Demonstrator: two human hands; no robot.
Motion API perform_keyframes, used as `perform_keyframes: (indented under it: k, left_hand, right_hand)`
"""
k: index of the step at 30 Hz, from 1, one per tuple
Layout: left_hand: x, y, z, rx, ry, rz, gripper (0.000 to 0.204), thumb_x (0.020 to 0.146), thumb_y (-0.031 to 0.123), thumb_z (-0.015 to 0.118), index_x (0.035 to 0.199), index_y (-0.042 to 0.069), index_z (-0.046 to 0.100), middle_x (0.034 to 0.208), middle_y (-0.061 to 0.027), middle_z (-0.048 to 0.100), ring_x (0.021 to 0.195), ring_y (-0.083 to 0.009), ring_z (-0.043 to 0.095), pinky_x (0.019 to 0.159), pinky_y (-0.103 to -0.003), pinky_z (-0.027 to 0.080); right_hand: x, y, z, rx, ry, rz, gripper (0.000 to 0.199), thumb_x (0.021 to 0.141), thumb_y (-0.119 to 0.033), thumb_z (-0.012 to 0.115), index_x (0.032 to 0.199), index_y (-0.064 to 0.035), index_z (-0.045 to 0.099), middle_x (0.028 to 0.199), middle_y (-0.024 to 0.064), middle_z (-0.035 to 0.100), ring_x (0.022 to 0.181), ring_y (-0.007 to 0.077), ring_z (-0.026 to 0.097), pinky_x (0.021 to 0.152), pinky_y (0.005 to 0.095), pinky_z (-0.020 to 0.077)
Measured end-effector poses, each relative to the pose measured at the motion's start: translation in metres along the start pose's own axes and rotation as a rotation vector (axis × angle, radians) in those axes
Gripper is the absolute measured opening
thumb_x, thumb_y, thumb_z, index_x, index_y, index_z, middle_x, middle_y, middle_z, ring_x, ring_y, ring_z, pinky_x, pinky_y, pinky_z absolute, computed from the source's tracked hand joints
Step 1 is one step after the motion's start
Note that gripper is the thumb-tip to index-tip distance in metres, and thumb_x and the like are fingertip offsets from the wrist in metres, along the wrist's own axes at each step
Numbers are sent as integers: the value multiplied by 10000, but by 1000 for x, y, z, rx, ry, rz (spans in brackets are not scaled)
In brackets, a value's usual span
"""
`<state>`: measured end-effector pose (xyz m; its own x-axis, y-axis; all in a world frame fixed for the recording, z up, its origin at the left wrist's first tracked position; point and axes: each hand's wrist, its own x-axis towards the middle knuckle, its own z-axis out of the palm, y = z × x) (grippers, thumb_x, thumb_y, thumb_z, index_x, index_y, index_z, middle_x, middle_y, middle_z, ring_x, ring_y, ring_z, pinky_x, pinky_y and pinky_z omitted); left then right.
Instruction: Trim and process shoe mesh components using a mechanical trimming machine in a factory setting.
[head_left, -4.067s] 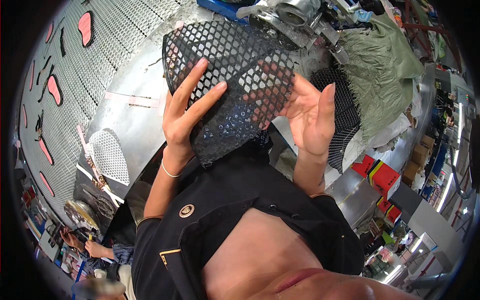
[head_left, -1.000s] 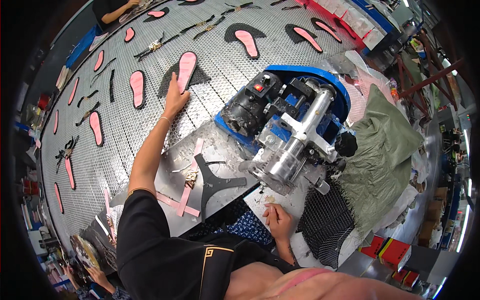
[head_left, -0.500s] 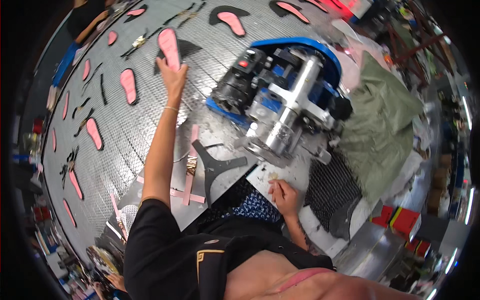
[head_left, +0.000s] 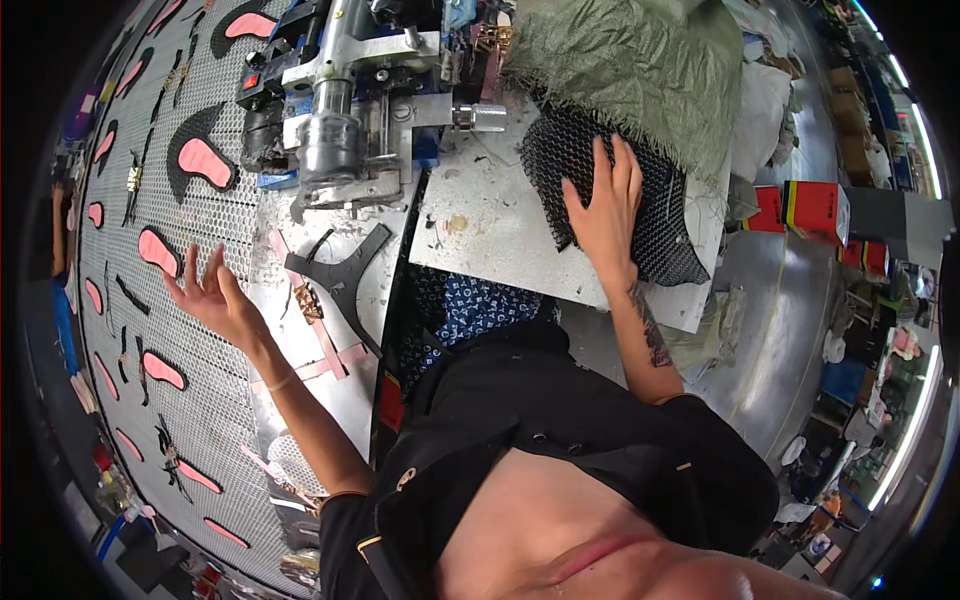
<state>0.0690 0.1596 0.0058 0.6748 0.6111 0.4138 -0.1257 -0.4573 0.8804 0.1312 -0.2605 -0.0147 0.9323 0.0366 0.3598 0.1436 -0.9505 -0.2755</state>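
My left hand (head_left: 215,300) is raised above the metal mesh belt, fingers spread and nothing in them. Just beyond its fingertips lies a pink insole (head_left: 158,250) with a dark edge. A little farther off, another pink insole (head_left: 205,162) lies on a dark curved piece (head_left: 190,128). My right hand (head_left: 610,205) lies with outstretched fingers on a black textured sheet (head_left: 655,225), which rests on the metal table (head_left: 480,210). A green woven cloth (head_left: 630,70) covers the sheet's far part.
A machine with a metal cylinder (head_left: 335,140) stands between my hands at the far side. Nearer lie a grey three-armed piece (head_left: 345,280) and pink strips (head_left: 330,350). More insoles and black straps (head_left: 132,295) lie along the belt. Red boxes (head_left: 815,210) stand at the right.
The view has swung to the right. My left hand has let go of the insole it held. My right hand has moved from the table beside the machine onto the black textured sheet.
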Motion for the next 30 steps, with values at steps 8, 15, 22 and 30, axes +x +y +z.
perform_keyframes:
  k: [8, 15, 22, 30]
  left_hand:
    - [-62, 38, -15, 274, -198, 285, 266, 868, -79, 485, 1094, -69, 624, 832, -141, 689, 623, -168, 640, 607, -270, 523]
    - [-86, 89, 15, -210, -459, 239, 390, 601, -146, 415, 915, -113, 643, 797, -175, 673, 656, -244, 636, 621, -310, 502]
    - [-119, 146, 110, -151, -925, 462, 779, 724, 188, 742, 1412, 69, 394, 1497, -189, 305, 1353, -396, 323, 1103, -477, 293]
    - [-128, 138, 125, -249, -788, 493, 455, 819, 30, 501, 1268, -33, 539, 1316, -173, 550, 1239, -385, 488, 1067, -445, 351]
  right_hand:
    - [-19, 28, 15, -119, -98, -72, 377, 876, -204, 636, 1199, -12, 603, 1323, 125, 521, 1284, 284, 405, 1110, 495, 241]
    - [1, -17, -75, 243, 277, -3, 241, 898, -146, 611, 1068, 18, 663, 1214, 125, 604, 1169, 296, 516, 1010, 389, 367]
    - [-26, -70, -90, 1529, -14, 416, 368, 998, -220, 477, 1218, 65, 551, 1205, 100, 601, 1059, 146, 565, 955, 293, 411]
    - [-63, -52, -62, 1573, -368, 317, 378, 996, -227, 454, 1243, 49, 529, 1213, 89, 585, 1098, 124, 543, 967, 280, 403]
